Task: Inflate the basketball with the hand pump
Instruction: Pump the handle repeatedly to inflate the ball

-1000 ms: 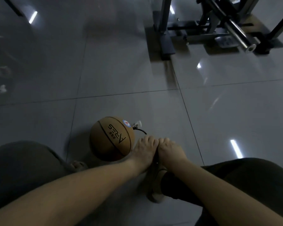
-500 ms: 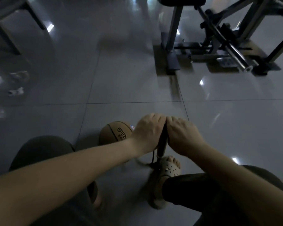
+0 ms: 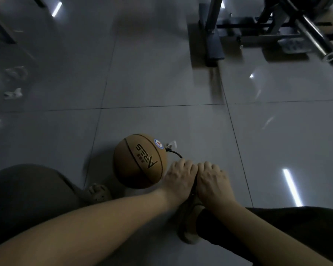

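Two hands, left hand [image 3: 178,175] and right hand [image 3: 211,179], are clenched round the pump handle [image 3: 194,189], sharing the push; the basketball [image 3: 139,160] is set close, tethered by the hose [image 3: 176,153]

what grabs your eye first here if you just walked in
The tan basketball lies on the grey tiled floor, low in the middle, with a thin black hose leaving its upper right. Just right of it, the left hand and right hand sit side by side, fingers curled over the pump, mostly hiding it. A metal gym machine stands top right.
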A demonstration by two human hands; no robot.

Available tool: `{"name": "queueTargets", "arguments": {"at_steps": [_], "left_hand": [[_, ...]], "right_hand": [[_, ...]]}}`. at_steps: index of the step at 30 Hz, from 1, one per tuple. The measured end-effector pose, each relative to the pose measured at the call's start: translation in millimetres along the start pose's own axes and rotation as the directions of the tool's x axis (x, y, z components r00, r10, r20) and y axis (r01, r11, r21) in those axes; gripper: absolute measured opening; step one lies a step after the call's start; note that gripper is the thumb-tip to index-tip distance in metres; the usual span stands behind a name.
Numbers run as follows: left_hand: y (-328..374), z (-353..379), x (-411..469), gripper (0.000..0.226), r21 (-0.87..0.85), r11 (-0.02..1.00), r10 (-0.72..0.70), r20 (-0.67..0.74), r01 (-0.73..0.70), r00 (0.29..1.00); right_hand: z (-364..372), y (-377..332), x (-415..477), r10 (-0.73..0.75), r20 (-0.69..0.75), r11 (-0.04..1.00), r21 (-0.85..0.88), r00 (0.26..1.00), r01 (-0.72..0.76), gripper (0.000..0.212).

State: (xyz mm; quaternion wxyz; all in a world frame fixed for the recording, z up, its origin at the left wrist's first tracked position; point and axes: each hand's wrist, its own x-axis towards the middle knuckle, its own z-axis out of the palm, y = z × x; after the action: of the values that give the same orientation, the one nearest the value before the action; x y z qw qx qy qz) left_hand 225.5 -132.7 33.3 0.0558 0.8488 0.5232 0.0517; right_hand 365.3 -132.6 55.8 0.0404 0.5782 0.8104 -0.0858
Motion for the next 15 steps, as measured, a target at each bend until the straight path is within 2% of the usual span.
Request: {"name": "queueTargets", "arguments": {"at_steps": [7, 10, 12, 15], "left_hand": [[5.5, -11.6, -3.5, 0.021, 0.026, 1.0, -0.001, 0.108, -0.002, 0.994], [9.5, -44.5, 3.0, 0.042, -0.017, 0.999, 0.031, 0.133, -0.029, 0.991], [9.0, -76.5, 6.3, 0.046, -0.074, 0.996, 0.051, 0.097, -0.044, 0.994], [4.0, -134.2, 14.1, 0.031, -0.124, 0.99, 0.061, -0.068, -0.069, 0.996]], "right_hand": [[-23.6, -3.2, -3.3, -0.019, 0.173, 1.0, 0.019, 0.985, 0.016, 0.016], [-62.2, -2.9, -11.4, -0.04, 0.267, 0.999, 0.034, 0.963, 0.032, 0.024], [-93.6, -3.6, -17.2, -0.05, 0.199, 0.999, 0.032, 0.979, 0.044, 0.023], [-144.6, -4.2, -13.2, -0.038, 0.034, 0.998, 0.05, 0.999, 0.036, 0.014]]}}
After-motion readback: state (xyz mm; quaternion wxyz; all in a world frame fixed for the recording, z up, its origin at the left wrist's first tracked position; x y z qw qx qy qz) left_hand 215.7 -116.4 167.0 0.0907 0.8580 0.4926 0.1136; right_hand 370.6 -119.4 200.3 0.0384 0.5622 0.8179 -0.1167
